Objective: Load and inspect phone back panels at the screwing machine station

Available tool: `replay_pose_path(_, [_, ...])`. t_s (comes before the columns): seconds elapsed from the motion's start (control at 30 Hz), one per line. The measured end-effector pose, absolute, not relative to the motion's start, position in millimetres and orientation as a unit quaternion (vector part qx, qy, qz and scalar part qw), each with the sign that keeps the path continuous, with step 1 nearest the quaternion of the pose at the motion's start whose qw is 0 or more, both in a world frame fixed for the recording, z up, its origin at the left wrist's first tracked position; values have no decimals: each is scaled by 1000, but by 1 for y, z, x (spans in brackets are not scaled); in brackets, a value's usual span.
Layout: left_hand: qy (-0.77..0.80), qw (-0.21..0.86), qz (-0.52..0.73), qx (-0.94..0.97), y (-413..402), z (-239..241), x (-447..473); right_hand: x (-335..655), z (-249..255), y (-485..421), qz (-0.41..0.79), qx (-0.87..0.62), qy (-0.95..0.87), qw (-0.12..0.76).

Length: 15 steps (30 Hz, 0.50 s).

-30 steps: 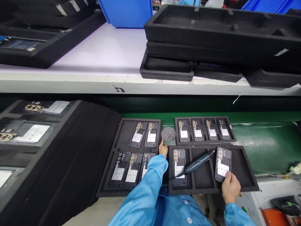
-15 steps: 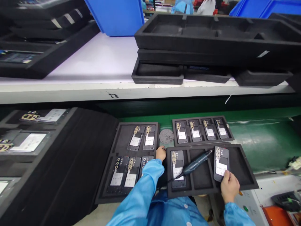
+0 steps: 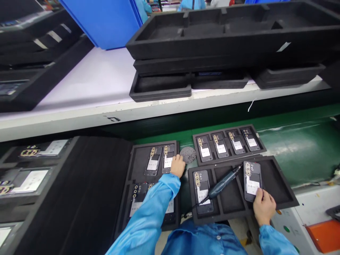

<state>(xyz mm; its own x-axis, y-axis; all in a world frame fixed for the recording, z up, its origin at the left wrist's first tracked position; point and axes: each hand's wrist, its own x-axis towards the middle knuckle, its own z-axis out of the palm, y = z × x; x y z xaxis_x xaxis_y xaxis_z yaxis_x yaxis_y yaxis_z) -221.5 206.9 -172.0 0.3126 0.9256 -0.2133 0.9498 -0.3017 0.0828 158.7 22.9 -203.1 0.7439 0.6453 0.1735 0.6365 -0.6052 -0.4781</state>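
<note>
My left hand (image 3: 177, 166) is closed at the lower right edge of an opened phone (image 3: 168, 160), which lies in the black foam tray (image 3: 136, 161) on the left. Its fingertips are bent and partly hidden. Between thumb and fingers, my right hand (image 3: 264, 206) grips the lower end of another opened phone (image 3: 252, 181), tilted over the near right foam tray (image 3: 278, 182). An electric screwdriver (image 3: 224, 183) lies across that tray, over a third phone (image 3: 201, 189). A round dotted plate (image 3: 188, 154) sits just right of my left hand.
Behind the near right tray, another foam tray (image 3: 225, 158) holds several opened phones. Stacked black trays (image 3: 225, 42) and a blue bin (image 3: 106, 24) stand on the white shelf (image 3: 87, 85). More phones lie in a tray (image 3: 63, 166) at far left. A green surface (image 3: 305, 145) extends right.
My left hand has moved up and left from the gap beside the round plate onto the phone in the left tray. My right hand still holds its phone. The view has shifted.
</note>
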Motion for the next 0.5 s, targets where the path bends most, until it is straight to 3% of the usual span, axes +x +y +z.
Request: replay_pose_path(0.5, [526, 59, -162, 833, 208, -167, -215, 158, -205, 22, -2, -891, -372, 260])
